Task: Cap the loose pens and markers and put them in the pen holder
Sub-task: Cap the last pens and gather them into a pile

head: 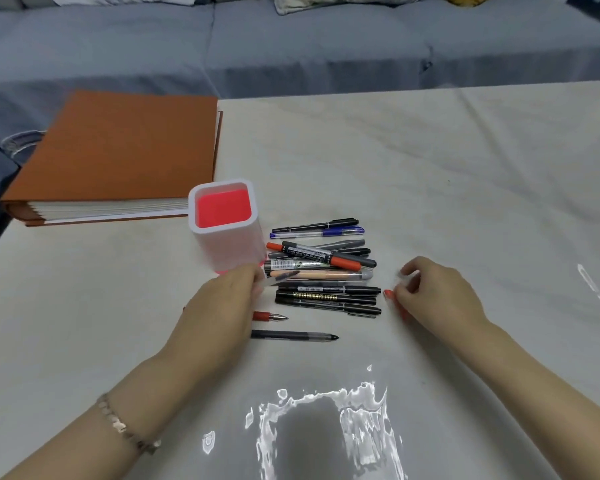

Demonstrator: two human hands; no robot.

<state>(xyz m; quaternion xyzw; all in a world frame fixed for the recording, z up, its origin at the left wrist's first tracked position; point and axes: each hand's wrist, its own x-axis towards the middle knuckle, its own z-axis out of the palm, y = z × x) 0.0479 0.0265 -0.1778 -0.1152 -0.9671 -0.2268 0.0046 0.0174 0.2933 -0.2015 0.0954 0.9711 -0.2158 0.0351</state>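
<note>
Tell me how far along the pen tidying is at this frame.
Barely started. Done: nothing; the pen holder looks empty. In hand: the right hand seems to pinch a red cap; the left hand lies over the uncapped red pen. Left: that pen, the uncapped black pen, and the pile.

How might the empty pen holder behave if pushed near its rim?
The pen holder holds nothing, so probably light. Tall and upright, it may tip. On the glossy table cover it might slide instead.

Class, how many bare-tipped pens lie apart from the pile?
2: red pen partly under the left hand; dark pen nearer the person. The pile may hide others.
</note>
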